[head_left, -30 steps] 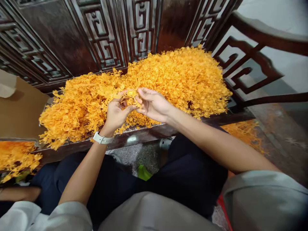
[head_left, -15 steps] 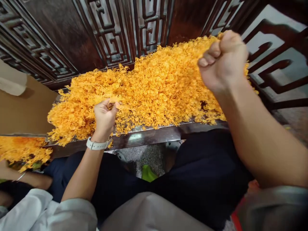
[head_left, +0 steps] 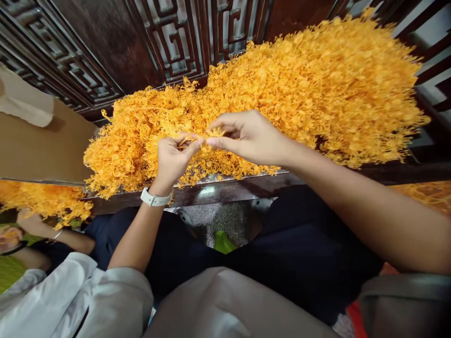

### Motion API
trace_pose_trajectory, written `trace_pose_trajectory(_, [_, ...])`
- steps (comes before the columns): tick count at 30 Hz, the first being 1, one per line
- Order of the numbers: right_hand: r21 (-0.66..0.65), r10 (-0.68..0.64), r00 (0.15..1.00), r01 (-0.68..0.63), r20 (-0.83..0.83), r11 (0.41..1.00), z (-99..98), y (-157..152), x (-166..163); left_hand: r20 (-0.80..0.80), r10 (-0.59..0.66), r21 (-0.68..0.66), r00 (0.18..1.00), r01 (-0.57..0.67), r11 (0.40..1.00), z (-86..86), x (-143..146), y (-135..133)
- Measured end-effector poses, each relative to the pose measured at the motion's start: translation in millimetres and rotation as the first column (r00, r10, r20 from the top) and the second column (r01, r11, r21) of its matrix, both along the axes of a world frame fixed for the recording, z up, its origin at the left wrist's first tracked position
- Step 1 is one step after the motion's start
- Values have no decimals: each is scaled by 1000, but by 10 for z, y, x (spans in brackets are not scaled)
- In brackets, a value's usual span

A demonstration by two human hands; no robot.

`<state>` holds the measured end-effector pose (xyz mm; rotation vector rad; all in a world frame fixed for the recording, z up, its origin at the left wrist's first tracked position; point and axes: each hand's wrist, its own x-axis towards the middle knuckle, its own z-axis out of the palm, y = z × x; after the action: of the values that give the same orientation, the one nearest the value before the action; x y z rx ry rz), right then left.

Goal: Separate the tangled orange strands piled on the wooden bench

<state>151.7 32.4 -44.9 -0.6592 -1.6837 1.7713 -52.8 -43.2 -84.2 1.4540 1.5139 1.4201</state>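
Bench [head_left: 239, 189] bears orange heap [head_left: 282, 89] beside 1 cardboard box [head_left: 38, 145], carved panels [head_left: 172, 40] behind.

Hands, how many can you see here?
4. Mid-picture, the wearer's left hand and right hand hold orange flower-like pieces. At the left edge are a braceleted hand and, lower, another hand. More may be hidden.

Big orange heap [head_left: 299, 89]: I log 1; its pieces, uncountable.
Smaller orange patches: 2, left patch [head_left: 45, 199] and right patch [head_left: 428, 193], lower than heap.
Cardboard box [head_left: 38, 145]: 1, left of heap.
Wearer's hands: 2, left hand [head_left: 172, 162], right hand [head_left: 259, 138], before heap.
Watch [head_left: 155, 199]: 1, before heap.
Co-worker hands [head_left: 31, 223]: 2 I see, left of heap.
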Motion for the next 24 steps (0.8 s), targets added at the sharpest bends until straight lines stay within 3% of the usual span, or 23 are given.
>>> trace_pose_trajectory(3, [23, -57, 987, 61, -149, 998, 168, 9, 40, -62, 36, -2, 997, -36, 999, -65, -144, -60])
trace_pose_trajectory(5, [11, -220, 930, 234, -293, 972, 320, 177, 201, -65, 101, -6, 993, -101, 995, -123, -251, -59])
trace_pose_trajectory(7, [31, -382, 853, 419, -355, 908, 401, 415, 397, 27, 116, -22, 993, -115, 993, -138, -308, -9])
trace_pose_trajectory(10, [154, -509, 850, 526, -137, 837, 258, 721, 563, 316, 81, -80, 945, -59, 995, -44, -231, 129])
trace_pose_trajectory(13, [418, -581, 794, 475, 175, 775, -44, 777, 467, 554, 96, -146, 827, -17, 989, 74, -9, 253])
trace_pose_trajectory(15, [516, -509, 840, 357, 188, 779, -180, 657, 310, 615, 116, -176, 780, -8, 984, 98, 143, 298])
trace_pose_trajectory(17, [508, -315, 939, 205, 140, 837, -236, 467, 147, 622, 134, -201, 771, -9, 980, 80, 263, 322])
trace_pose_trajectory(19, [485, -179, 977, 101, 116, 868, -253, 286, 21, 617, 159, -216, 771, -29, 976, 52, 341, 334])
trace_pose_trajectory(24, [494, -199, 980, 171, 4, 852, -326, 93, -132, 693, 212, -282, 689, -11, 959, 68, 323, 322])
